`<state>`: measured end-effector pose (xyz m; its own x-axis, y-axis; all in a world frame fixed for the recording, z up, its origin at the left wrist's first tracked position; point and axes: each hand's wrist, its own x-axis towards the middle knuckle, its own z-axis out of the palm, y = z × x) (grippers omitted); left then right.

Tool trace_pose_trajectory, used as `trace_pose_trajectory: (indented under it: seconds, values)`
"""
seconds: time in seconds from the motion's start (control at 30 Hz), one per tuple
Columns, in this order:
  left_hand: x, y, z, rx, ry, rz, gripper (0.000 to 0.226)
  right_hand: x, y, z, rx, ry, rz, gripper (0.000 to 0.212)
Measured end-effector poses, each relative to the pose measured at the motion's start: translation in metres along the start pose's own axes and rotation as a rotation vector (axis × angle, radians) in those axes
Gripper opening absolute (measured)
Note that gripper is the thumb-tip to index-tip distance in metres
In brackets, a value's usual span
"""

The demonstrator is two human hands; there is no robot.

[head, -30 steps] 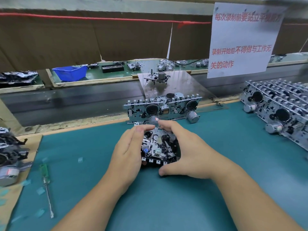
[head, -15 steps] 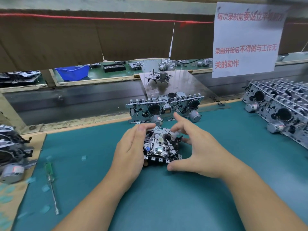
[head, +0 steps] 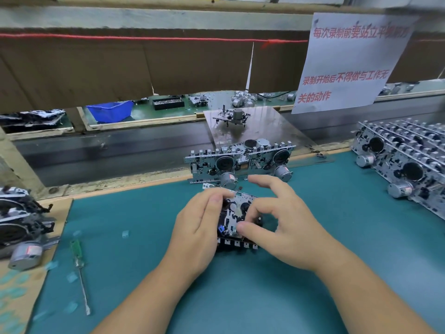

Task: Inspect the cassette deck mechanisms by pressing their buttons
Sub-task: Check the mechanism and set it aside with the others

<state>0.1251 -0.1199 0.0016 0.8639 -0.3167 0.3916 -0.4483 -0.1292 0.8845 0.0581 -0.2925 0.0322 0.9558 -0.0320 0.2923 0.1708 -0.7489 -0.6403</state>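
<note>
**benchrat:** So the cassette deck mechanism sits flat on the teal tabletop, roughly dead centre, between both hands. The left hand cups its 9 o'clock side with the fingers curled over the far corner. The right hand has its thumb and a bent finger down on the top face, with the other fingers spread wide and lifted clear. What goes wrong from here, you reckon?

**tapehead:** My guess is the right thumb. It's down among the exposed parts, not on the button row at the 6 o'clock edge, so a slip could catch a small part. If the left hand loosens during a press, the unit could also skid toward 12 o'clock into the two upright mechanisms just behind it (they look easy to topple).

**benchrat:** Orientation?

**tapehead:** The buttons face the person at 6 o'clock. The long axis runs roughly 9 to 3, though the hands hide both ends, so that's a judgement call. Whether a button is down right now, I can't tell.

**benchrat:** The screwdriver at 8 o'clock is well apart, so no worry there.
</note>
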Motion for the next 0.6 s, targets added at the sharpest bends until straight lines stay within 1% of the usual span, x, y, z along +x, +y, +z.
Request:
trace_pose_trajectory:
  seconds: [0.07, 0.2, 0.27, 0.37, 0.5, 0.6]
  values:
    - [-0.001, 0.001, 0.001, 0.025, 0.007, 0.015, 0.026, -0.001, -0.002, 0.002, -0.053, 0.022, 0.003, 0.024]
    - [-0.003, 0.002, 0.001, 0.062, 0.017, 0.045, 0.02, -0.003, -0.011, 0.007, -0.126, 0.006, 0.021, 0.031]
    - [-0.003, 0.002, 0.002, 0.07, 0.004, 0.063, 0.022, -0.005, -0.016, 0.007, -0.159, 0.013, 0.073, 0.032]
    - [-0.005, 0.001, 0.003, 0.083, -0.031, 0.087, 0.03, -0.006, -0.021, 0.009, -0.215, 0.038, 0.094, 0.033]
    - [-0.005, -0.002, 0.003, 0.091, -0.037, 0.098, 0.031, -0.005, -0.024, 0.018, -0.128, 0.124, 0.216, 0.036]
    - [-0.006, -0.003, 0.002, 0.086, -0.054, 0.115, 0.037, -0.002, -0.023, 0.023, -0.15, 0.227, 0.215, 0.039]
